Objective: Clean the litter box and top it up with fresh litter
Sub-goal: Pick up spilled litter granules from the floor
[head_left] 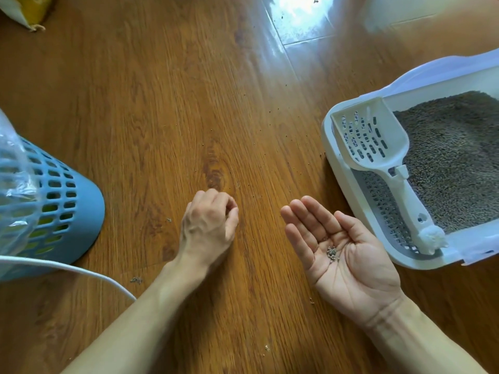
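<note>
No brand, label or readable writing shows on anything in view. The white litter box sits on the wooden floor at the right, filled with grey litter, its perforated grey step along the near edge. A white slotted scoop rests across the box's near left corner, its pan toward the corner and its handle running back to the right along the step, ending in a small white pompom. The right hand is held palm up and spread flat just beside the box's front left corner, not touching it, with a small cluster of grey litter granules lying in the middle of the palm. The left hand is palm down over the floor to the left of the right hand, its fingers curled in with thumb and fingertips pinched together; whether a granule is caught between them cannot be told. Loose specks of litter dot the floor around both hands. At the far left stands a blue perforated bin lined with a clear plastic bag, well apart from the box, and a white cord crosses the floor near it.
</note>
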The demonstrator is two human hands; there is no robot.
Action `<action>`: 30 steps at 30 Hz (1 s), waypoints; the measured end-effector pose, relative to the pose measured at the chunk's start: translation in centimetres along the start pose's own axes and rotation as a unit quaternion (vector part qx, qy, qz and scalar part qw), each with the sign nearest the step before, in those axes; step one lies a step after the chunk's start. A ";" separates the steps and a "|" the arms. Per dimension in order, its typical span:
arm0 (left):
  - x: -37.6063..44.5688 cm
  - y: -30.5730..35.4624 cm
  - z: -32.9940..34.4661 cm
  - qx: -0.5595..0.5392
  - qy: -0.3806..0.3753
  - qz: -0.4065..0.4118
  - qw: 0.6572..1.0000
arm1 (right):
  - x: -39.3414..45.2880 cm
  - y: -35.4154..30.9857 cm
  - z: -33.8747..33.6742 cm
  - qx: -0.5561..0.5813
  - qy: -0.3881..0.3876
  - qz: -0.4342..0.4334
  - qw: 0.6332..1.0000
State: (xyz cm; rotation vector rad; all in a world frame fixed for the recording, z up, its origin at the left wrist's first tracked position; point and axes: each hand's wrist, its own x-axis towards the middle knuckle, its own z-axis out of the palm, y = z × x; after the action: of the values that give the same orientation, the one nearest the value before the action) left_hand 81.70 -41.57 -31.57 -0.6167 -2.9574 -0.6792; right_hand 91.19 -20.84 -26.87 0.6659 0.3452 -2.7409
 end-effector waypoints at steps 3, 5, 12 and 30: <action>2.2 1.2 0.9 0.018 0.005 0.014 1.000 | 0.1 -0.4 -0.2 -0.011 -0.005 -0.004 1.000; 3.0 1.7 1.4 0.036 0.007 0.027 0.999 | 0.2 -0.7 -0.5 -0.031 0.006 -0.013 0.999; 3.3 1.6 2.3 0.064 -0.003 0.061 0.996 | -0.7 -1.0 -0.4 0.019 0.042 -0.031 0.998; 5.3 -0.5 1.7 0.056 0.008 0.012 0.998 | -0.2 -2.0 1.3 0.007 0.089 -0.023 0.996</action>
State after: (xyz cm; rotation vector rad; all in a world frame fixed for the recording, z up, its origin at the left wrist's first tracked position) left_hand 76.70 -39.31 -32.63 -0.6324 -2.9437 -0.5090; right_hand 90.14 -19.34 -25.37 0.9196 0.3846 -2.7354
